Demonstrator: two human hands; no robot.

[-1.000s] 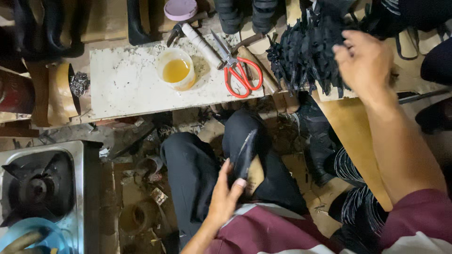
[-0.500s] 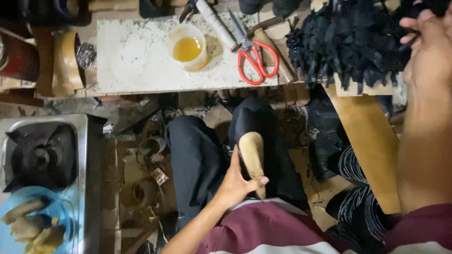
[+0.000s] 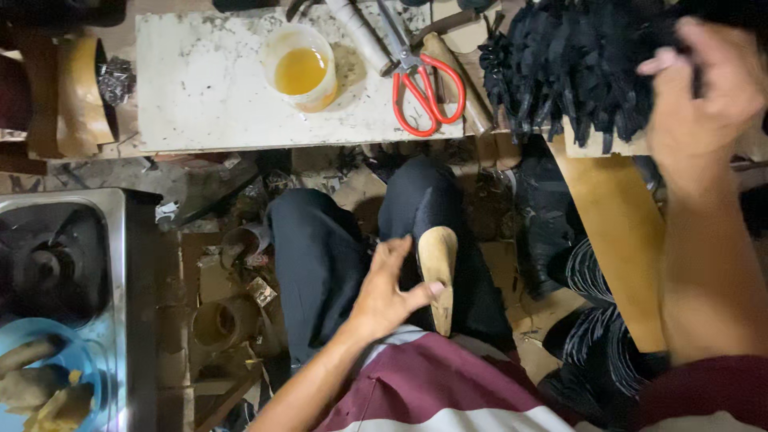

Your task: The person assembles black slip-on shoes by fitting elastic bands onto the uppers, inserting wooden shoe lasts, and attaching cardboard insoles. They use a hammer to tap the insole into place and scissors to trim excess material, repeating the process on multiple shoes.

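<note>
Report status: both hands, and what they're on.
Left hand open, thumb touching tan shoe sole on lap. Right hand reaching into black strap pile, grip unclear. Scissors and glue cup untouched on board.

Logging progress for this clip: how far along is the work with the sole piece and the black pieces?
Done: nothing looks finished. In hand: the left hand touches a tan shoe-sole-shaped piece on the lap; the right hand reaches into the pile of black leather pieces. Left: the cup of yellow glue and red-handled scissors lie untouched.
</note>
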